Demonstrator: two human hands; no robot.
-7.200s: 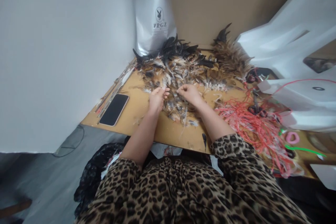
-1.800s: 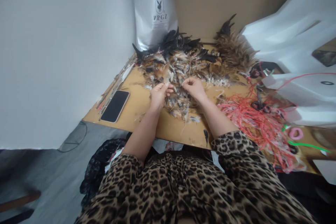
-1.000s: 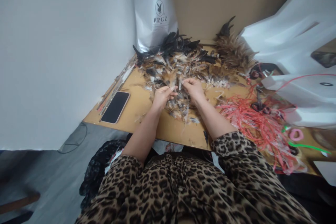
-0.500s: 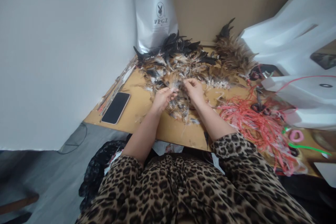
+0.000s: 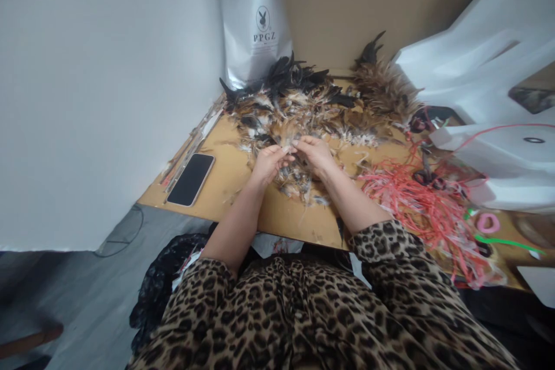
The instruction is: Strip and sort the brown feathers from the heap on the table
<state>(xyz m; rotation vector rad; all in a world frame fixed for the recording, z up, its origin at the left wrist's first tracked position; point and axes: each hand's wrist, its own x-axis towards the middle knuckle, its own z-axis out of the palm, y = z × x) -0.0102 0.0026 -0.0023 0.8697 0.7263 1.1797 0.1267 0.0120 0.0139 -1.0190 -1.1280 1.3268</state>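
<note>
A heap of brown, white and black feathers [image 5: 303, 107] covers the far half of a tan tabletop [image 5: 234, 176]. My left hand [image 5: 269, 163] rests at the heap's near edge, fingers pinched on a small bunch of feathers [image 5: 287, 140]. My right hand [image 5: 315, 153] is right beside it, fingertips meeting the left hand's at the same bunch, also pinched shut. A smaller scatter of feathers [image 5: 299, 185] lies under both wrists.
A black phone [image 5: 189, 179] lies at the table's left edge. A silver bag [image 5: 255, 17] stands at the back. A tangle of red strings [image 5: 416, 202] and white foam pieces [image 5: 489, 104] fill the right side, with a pink ring [image 5: 489, 222] there.
My hands have drawn closer together until their fingertips meet on the feather bunch. The camera view shifted slightly.
</note>
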